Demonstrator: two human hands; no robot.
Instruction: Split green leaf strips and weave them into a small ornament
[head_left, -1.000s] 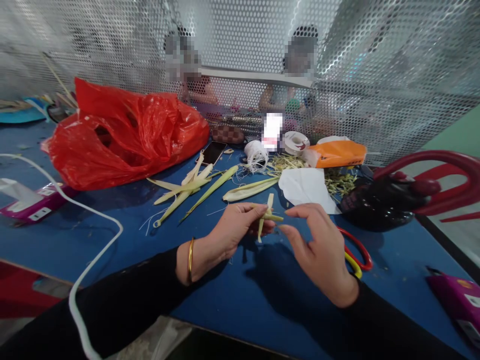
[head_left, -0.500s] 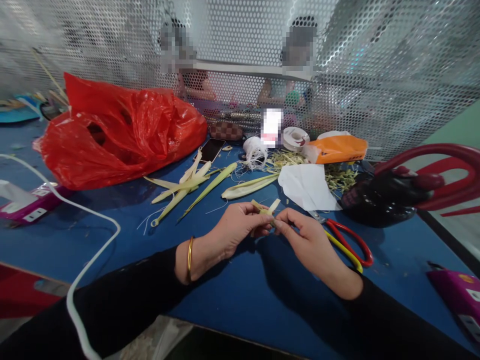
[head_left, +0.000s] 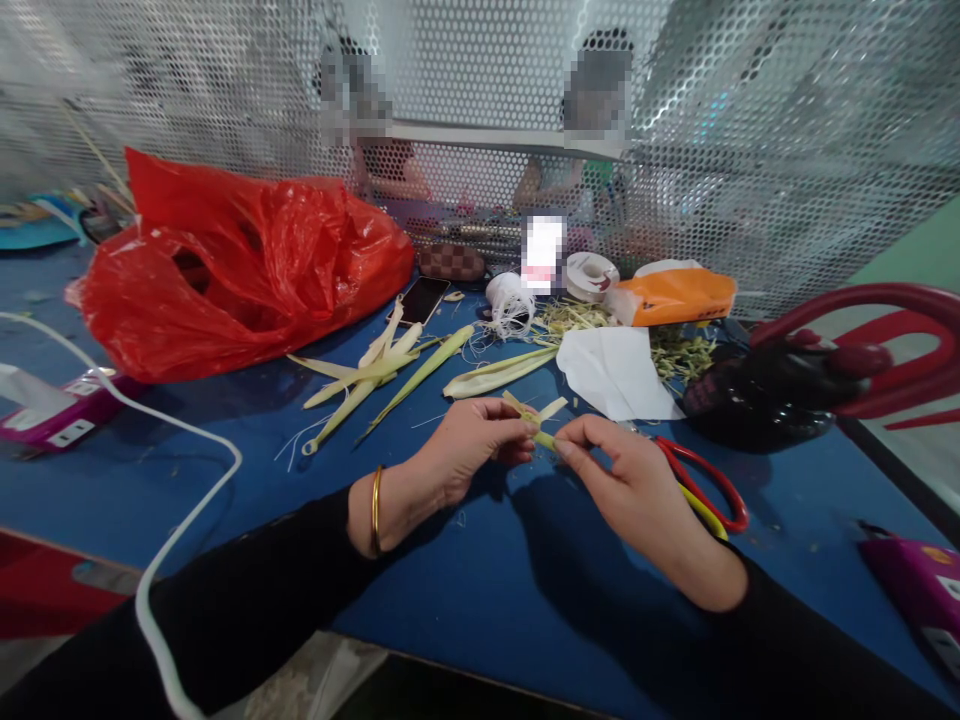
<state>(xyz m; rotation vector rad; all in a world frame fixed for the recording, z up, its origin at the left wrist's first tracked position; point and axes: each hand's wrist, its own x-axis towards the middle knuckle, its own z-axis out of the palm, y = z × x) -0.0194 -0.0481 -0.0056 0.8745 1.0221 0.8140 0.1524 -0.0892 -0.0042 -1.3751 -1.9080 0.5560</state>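
My left hand [head_left: 480,440] pinches a small piece of pale green husk [head_left: 551,408] above the blue table [head_left: 480,590]. Opposite it, my right hand [head_left: 619,480] grips the lower right end of the same husk between thumb and fingers. Strips of the husk stick out above my left fingertips. Beyond my hands lie a pile of husk strips [head_left: 367,370], a single long green husk [head_left: 427,375] and a pale folded husk [head_left: 499,374]. A white paper sheet [head_left: 615,372] is just behind my right hand.
Red and yellow scissors [head_left: 727,490] lie partly behind my right hand. Further around are a red plastic bag [head_left: 262,270], thread [head_left: 512,305], a tape roll [head_left: 592,275], an orange packet [head_left: 675,295], a black pot [head_left: 757,400] and a white cable [head_left: 187,500]. People sit behind the mesh.
My right hand has moved slightly right, away from my left hand, and more of the husk shows between them. My left hand has shifted slightly up and left.
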